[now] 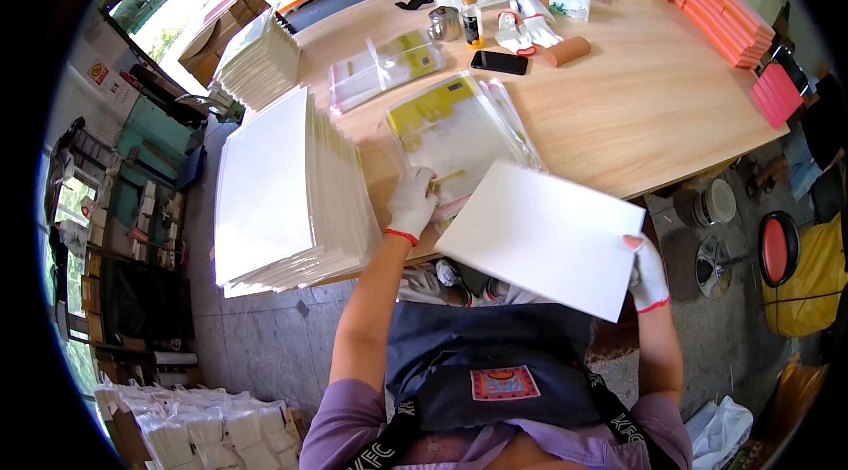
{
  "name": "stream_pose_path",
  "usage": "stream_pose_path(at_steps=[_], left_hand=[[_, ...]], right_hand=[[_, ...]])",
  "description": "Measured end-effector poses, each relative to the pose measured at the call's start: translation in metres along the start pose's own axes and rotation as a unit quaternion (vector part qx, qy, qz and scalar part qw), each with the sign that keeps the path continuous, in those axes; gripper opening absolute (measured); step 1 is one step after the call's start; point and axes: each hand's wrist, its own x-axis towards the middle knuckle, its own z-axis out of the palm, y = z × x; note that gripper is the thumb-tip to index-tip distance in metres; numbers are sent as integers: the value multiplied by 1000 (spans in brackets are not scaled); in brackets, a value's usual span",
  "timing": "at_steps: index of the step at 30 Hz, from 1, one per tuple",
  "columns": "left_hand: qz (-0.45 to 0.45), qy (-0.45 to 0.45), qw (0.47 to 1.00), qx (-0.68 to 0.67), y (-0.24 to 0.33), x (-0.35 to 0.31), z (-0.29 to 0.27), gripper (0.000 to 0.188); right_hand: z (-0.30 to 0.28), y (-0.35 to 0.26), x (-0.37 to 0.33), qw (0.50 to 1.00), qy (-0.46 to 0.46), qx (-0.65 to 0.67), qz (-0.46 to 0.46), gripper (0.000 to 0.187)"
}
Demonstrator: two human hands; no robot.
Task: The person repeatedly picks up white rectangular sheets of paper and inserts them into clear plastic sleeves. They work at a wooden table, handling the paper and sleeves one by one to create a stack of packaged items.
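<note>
My right hand (pixel 649 274), in a white glove with a red cuff, grips the right edge of a white rectangular board (pixel 543 236). The board is tilted in front of me, over the table's near edge. My left hand (pixel 412 202), gloved the same way, has its fingers curled at the near left edge of a pile of clear plastic bags (pixel 450 139) with yellow-green printing. They seem to pinch the top bag's edge, though the fingertips are partly hidden. Left of that hand stands a tall stack of white boards in clear bags (pixel 274 187).
Farther back on the table (pixel 618 117) lie a tied bundle of bags (pixel 384 71), a black phone (pixel 499 62), a metal pot (pixel 444 24), a bottle (pixel 472 21), spare gloves (pixel 530 28) and a brown roll (pixel 566 51). Orange foam strips (pixel 711 6) line the right side. A stool (pixel 777 249) stands right.
</note>
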Motion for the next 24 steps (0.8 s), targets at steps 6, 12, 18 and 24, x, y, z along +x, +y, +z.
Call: stream_pose_path(at_steps=[6,12,18,24], left_hand=[[-22,17,1000,-8,7,0,-10,22],[59,4,968,-245,8,1,-35,36],[91,34,975,-199,19,-11,-37,36],[-18,191,923,-332,55,-56,-7,37]], right_hand=[[-14,55,11,991,-54,118,36,41],[-11,87,10,980,-7,194,50,32],[4,82,8,984,3,178,13,34],[45,62,-25,990,48,129,-10,27]])
